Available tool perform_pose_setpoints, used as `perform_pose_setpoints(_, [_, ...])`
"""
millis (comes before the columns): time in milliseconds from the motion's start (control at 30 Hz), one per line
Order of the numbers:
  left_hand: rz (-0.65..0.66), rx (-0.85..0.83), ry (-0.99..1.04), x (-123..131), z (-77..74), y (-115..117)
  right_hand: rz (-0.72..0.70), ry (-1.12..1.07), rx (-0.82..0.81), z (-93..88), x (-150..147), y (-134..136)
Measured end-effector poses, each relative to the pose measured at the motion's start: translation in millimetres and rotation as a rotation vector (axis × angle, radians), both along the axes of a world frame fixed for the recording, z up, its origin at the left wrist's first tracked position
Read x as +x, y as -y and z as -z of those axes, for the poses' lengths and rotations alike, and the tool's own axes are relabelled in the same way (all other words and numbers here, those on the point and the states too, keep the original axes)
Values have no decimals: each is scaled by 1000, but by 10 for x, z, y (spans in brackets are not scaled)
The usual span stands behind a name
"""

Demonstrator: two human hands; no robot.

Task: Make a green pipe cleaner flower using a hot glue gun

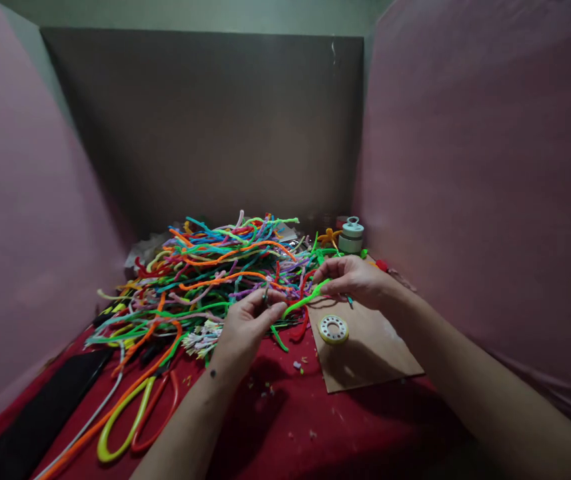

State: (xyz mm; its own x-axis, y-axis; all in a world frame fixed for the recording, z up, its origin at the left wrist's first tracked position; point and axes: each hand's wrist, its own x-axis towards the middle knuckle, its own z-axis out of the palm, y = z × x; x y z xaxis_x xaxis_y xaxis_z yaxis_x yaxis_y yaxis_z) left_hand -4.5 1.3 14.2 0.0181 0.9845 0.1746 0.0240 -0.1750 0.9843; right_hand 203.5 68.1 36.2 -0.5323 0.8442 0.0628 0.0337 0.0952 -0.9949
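**Me:** Pink walls (490, 167) close in on both sides, a dark board (205, 120) stands at the back, and the surface (315, 427) is covered in red cloth flecked with small scraps.

**You:** What are you holding?

**Me:** One green stem (305, 301), a fuzzy wire. It hangs just above the surface, between the pile (215, 267) and the card (375, 353). My left hand (245, 327) pinches its lower end between thumb and fingertips. My right hand (352, 279) pinches the upper end, fingers curled in tight.

**You:** So which step is this?

**Me:** I'd call it shaping. The stem runs taut between the two pinches with a slight bend in it. Working it further calls for a firm grip at both ends, I think, since the wire looks springy and the fuzz looks slippery.

**You:** And the pile?

**Me:** It's a loose tangle of the same soft stems in orange, blue, red, purple and green, heaped behind my hands.

**You:** Anything else nearby?

**Me:** The card is flat, brown and matte, and a pale ring (333, 329) with small holes lies on it just below the stem. Pale spools (352, 235) are stacked by the right wall. Glossy orange and yellow-green loops (130, 413) lie near my left forearm. I can't tell what they belong to.
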Motion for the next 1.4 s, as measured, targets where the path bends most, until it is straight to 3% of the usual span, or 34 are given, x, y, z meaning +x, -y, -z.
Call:
perform_pose_setpoints(200, [155, 6, -241, -18, -17, 36, -130, -128, -52, 71, -345, 202])
perform_pose_setpoints(433, [126, -68, -96, -42, 9, 10, -95, -385, -297, 222, -423, 195])
perform_pose_setpoints(633, [214, -50, 13, -23, 30, 18, -157, -528, -452, 352, -463, 173])
perform_pose_setpoints(1000, [206, -170, -8, -82, 53, -8, -148, -546, -414, 358, -385, 160])
perform_pose_setpoints(1133, [193, -173, -50, -89, 44, -19, -108, -504, -332, 324, -365, 161])
perform_pose_setpoints(1233, [133, -180, -80, -86, 47, -42, 2, -429, -204, 308, -254, 190])
perform_pose_setpoints(1333, [73, -165, -101, -76, 52, -52, 252, -204, 34, 365, 34, 274])
perform_pose_setpoints(1400, [50, -140, -115, -64, 48, -45, 495, 115, 298, 453, 325, 361])
